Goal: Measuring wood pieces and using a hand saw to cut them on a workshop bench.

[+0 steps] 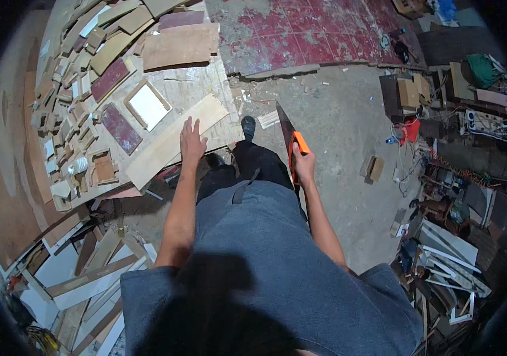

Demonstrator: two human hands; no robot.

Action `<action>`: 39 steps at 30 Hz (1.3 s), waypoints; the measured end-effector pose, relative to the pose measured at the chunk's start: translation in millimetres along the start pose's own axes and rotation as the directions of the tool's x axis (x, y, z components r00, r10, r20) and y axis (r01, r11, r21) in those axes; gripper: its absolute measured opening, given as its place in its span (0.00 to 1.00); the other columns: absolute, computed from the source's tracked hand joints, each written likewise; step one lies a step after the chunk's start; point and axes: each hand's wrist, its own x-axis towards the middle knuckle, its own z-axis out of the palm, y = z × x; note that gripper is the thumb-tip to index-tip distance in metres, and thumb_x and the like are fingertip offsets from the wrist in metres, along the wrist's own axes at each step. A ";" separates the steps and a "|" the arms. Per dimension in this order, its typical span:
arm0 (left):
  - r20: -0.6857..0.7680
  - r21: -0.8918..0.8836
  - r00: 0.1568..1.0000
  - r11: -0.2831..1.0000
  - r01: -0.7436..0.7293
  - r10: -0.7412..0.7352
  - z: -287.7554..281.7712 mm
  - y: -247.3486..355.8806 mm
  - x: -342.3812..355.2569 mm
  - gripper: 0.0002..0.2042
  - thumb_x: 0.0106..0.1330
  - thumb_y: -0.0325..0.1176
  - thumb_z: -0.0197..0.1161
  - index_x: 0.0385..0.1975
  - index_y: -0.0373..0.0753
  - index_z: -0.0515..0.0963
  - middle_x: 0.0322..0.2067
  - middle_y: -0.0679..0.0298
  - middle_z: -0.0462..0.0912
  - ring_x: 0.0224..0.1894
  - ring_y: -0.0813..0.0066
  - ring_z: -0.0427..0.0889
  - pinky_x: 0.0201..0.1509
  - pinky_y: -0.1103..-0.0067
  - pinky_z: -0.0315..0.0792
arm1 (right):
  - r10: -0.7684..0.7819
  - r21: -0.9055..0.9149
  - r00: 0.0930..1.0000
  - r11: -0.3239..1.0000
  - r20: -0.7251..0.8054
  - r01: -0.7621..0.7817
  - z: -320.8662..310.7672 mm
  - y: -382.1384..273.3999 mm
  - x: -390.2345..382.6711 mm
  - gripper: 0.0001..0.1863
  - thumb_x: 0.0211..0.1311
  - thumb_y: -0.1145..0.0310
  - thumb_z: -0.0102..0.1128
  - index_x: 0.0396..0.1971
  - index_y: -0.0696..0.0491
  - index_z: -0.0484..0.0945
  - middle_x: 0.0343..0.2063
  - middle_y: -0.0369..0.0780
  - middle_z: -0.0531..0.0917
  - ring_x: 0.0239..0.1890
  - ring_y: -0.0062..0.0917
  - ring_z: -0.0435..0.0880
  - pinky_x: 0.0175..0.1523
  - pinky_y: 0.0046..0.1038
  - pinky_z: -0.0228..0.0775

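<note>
A long pale wooden board (164,142) lies slantwise across the near right part of a worktable (225,83), its far end close to the table's right edge. My left hand (191,142) rests on the board with the fingers stretched out. In my right hand (304,165) is a handsaw (286,127), its orange handle gripped and its dark blade pointing away from me. The saw is apart from the board, over the floor to the right of the table. Part of the handle is hidden by my fingers.
Wood offcuts (75,89) crowd the table's left side, near a framed white panel (148,105) and a dark red piece (121,129). Scrap boards (96,279) pile up at lower left. Tools, cables and a small box (375,168) lie along the right. Red tiled flooring (318,32) spans the back.
</note>
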 end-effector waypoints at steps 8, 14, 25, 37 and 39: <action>-0.017 -0.140 0.999 0.990 0.030 -0.033 -1.4 -14.5 -35.7 0.34 0.55 0.35 0.71 0.64 0.40 0.68 0.68 0.53 0.62 0.70 0.54 0.61 0.72 0.62 0.59 | -0.131 -0.036 0.984 0.991 -0.121 0.128 -6.0 37.7 -31.4 0.17 0.70 0.57 0.61 0.24 0.51 0.76 0.13 0.27 0.69 0.13 0.12 0.64 0.18 0.21 0.51; 0.046 -0.173 0.996 0.982 0.078 -0.071 -4.7 -29.5 -51.8 0.35 0.52 0.34 0.73 0.63 0.39 0.69 0.66 0.50 0.65 0.68 0.51 0.64 0.69 0.60 0.64 | -0.189 -0.054 0.976 0.981 -0.107 0.184 11.5 28.3 -35.2 0.16 0.69 0.57 0.62 0.24 0.51 0.76 0.12 0.28 0.69 0.12 0.12 0.64 0.17 0.22 0.53; 0.031 0.040 0.976 0.976 0.216 -0.217 -40.7 -34.5 -22.8 0.57 0.34 0.33 0.84 0.71 0.46 0.56 0.71 0.54 0.55 0.72 0.53 0.56 0.70 0.60 0.63 | -0.038 -0.059 0.991 0.997 0.130 0.046 14.2 -20.9 -25.9 0.17 0.70 0.58 0.61 0.24 0.53 0.75 0.13 0.29 0.70 0.12 0.14 0.66 0.16 0.23 0.54; 0.081 0.248 0.988 0.962 0.110 -0.134 -64.2 -11.9 -2.7 0.51 0.33 0.39 0.78 0.67 0.45 0.64 0.57 0.59 0.69 0.58 0.59 0.68 0.62 0.62 0.64 | -0.156 -0.214 0.982 0.961 0.104 0.175 4.8 -22.3 66.3 0.18 0.66 0.58 0.64 0.41 0.60 0.83 0.22 0.30 0.77 0.22 0.15 0.71 0.28 0.25 0.64; 0.103 0.251 0.987 0.963 0.095 -0.124 -66.0 -4.6 -4.0 0.51 0.33 0.42 0.78 0.67 0.44 0.64 0.57 0.58 0.69 0.59 0.59 0.68 0.65 0.61 0.61 | -0.102 -0.224 0.983 0.965 0.151 0.135 0.7 -31.3 82.9 0.19 0.66 0.57 0.64 0.40 0.61 0.83 0.23 0.31 0.78 0.24 0.15 0.72 0.30 0.25 0.66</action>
